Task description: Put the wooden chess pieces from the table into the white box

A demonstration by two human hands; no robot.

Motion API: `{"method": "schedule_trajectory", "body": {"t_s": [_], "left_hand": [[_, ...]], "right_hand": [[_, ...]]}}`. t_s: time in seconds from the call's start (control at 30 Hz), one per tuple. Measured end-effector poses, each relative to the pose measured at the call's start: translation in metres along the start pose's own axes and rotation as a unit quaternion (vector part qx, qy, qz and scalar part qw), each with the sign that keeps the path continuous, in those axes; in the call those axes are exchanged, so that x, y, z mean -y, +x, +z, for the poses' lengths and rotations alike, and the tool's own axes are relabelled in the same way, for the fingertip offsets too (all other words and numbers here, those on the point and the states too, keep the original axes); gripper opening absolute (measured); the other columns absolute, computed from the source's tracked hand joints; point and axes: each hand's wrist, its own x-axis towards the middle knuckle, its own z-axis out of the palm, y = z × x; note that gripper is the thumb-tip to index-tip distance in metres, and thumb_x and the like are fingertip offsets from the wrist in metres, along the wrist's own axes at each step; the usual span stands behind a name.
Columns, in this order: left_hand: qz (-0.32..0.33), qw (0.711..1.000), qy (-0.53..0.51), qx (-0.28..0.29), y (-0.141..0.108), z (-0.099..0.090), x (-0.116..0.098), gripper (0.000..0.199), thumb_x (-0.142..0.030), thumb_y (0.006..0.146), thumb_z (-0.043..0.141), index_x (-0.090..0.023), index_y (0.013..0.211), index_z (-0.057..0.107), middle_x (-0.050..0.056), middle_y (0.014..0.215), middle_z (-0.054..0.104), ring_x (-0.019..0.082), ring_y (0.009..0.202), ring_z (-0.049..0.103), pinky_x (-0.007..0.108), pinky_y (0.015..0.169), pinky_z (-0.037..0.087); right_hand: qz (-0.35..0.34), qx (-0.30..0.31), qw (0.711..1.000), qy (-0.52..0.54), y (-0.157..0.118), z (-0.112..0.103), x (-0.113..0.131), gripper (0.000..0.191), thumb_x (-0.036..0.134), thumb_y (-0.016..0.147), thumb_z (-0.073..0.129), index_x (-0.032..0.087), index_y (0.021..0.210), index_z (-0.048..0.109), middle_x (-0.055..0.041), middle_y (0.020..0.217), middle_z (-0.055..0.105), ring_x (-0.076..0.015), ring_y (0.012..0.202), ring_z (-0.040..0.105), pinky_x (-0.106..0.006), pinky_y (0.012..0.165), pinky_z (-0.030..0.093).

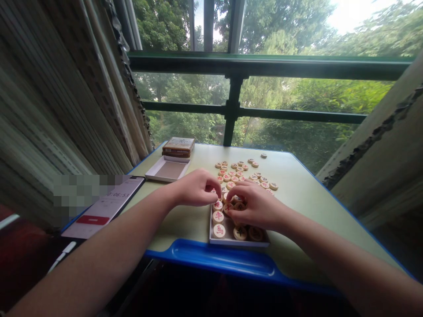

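A shallow white box [239, 241] at the table's front holds round wooden Chinese chess pieces with red or black characters. My left hand [199, 186] is at the box's far left corner, fingers curled down together. Just below its fingertips lies a red-marked piece [217, 205]; whatever is between the fingers is hidden. Over the box's right side, my right hand [253, 202] has its thumb and index finger around a red-marked Chinese chess piece [228, 208]. Two more red pieces, one of them the horse piece [219, 231], line the left wall. A black-marked piece [239, 232] sits near the front.
Loose pieces [234, 178] are scattered on the pale green table [297, 211] beyond the box. A box lid [169, 169] lies back left, before a stacked pair of small boxes [178, 146]. A phone [105, 207] showing a timer rests at left. Curtains and a green-railed window surround the table.
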Motion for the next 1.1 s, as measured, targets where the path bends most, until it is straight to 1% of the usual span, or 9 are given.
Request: {"method": "schedule_trajectory", "body": {"t_s": [0.1,0.23,0.33,0.57,0.83,0.97,1.03,1.1], "left_hand": [[0.0,1.0,0.002,-0.002,0.0,0.0,0.0,0.023,-0.012,0.06,0.05,-0.012,0.07,0.071,-0.005,0.044,0.039,0.005,0.044,0.032,0.018,0.043,0.024],[0.006,1.0,0.003,-0.003,0.0,0.001,0.0,0.022,-0.012,0.06,0.05,-0.012,0.07,0.07,-0.005,0.045,0.04,0.005,0.045,0.033,0.018,0.044,0.025],[0.009,1.0,0.005,-0.006,0.0,0.0,0.0,0.022,-0.012,0.06,0.05,-0.011,0.07,0.07,-0.005,0.045,0.04,0.006,0.045,0.032,0.019,0.045,0.025],[0.008,1.0,0.01,-0.003,0.0,0.0,-0.003,0.024,-0.012,0.06,0.049,-0.011,0.071,0.071,-0.005,0.046,0.041,0.006,0.045,0.033,0.019,0.045,0.026],[0.016,1.0,0.017,-0.002,0.0,-0.001,-0.002,0.024,-0.011,0.06,0.049,-0.01,0.069,0.071,-0.005,0.045,0.041,0.005,0.045,0.032,0.019,0.045,0.025],[0.01,1.0,-0.004,-0.01,0.001,0.001,0.001,0.023,-0.011,0.06,0.049,-0.01,0.068,0.07,-0.005,0.045,0.041,0.005,0.044,0.032,0.018,0.043,0.024],[0.005,0.999,-0.017,-0.034,0.002,0.005,0.006,0.021,-0.011,0.06,0.049,-0.01,0.066,0.069,-0.005,0.044,0.042,0.005,0.044,0.033,0.018,0.043,0.025],[-0.002,0.996,-0.028,-0.082,0.005,0.012,0.012,0.018,-0.013,0.063,0.05,-0.01,0.065,0.068,-0.005,0.045,0.044,0.005,0.044,0.033,0.018,0.044,0.026]], "right_hand": [[-0.019,0.002,1.0,-0.002,-0.001,-0.004,0.002,0.007,0.022,0.071,0.063,0.02,0.072,0.069,-0.0026,0.07,0.058,-0.0166,0.074,0.051,-0.03,0.07,0.039],[-0.044,0.011,0.999,-0.023,-0.003,-0.007,0.005,0.016,0.017,0.072,0.058,0.022,0.07,0.072,-0.0028,0.066,0.055,-0.0153,0.068,0.048,-0.031,0.068,0.039],[-0.056,0.014,0.998,-0.038,-0.004,-0.007,0.005,0.018,0.016,0.072,0.056,0.022,0.07,0.073,-0.0028,0.064,0.054,-0.0146,0.065,0.046,-0.032,0.069,0.039],[-0.074,0.028,0.996,-0.039,-0.003,-0.007,0.004,0.02,0.015,0.073,0.056,0.022,0.069,0.074,-0.0027,0.06,0.056,-0.0142,0.063,0.046,-0.03,0.066,0.038],[-0.07,0.028,0.996,-0.044,-0.003,-0.006,0.004,0.019,0.015,0.072,0.056,0.022,0.07,0.074,-0.0032,0.063,0.056,-0.0149,0.066,0.047,-0.029,0.066,0.038],[-0.065,0.007,0.995,-0.075,-0.004,-0.006,0.0,0.019,0.02,0.075,0.055,0.022,0.072,0.073,-0.0038,0.065,0.057,-0.0156,0.068,0.048,-0.029,0.065,0.038],[-0.04,-0.026,0.993,-0.107,-0.003,-0.006,-0.008,0.02,0.024,0.077,0.052,0.022,0.077,0.072,-0.0044,0.069,0.06,-0.0163,0.071,0.049,-0.028,0.064,0.039],[0.01,-0.071,0.987,-0.145,0.0,-0.006,-0.022,0.023,0.026,0.079,0.049,0.021,0.082,0.071,-0.0051,0.076,0.063,-0.0173,0.076,0.051,-0.028,0.065,0.039]]}}
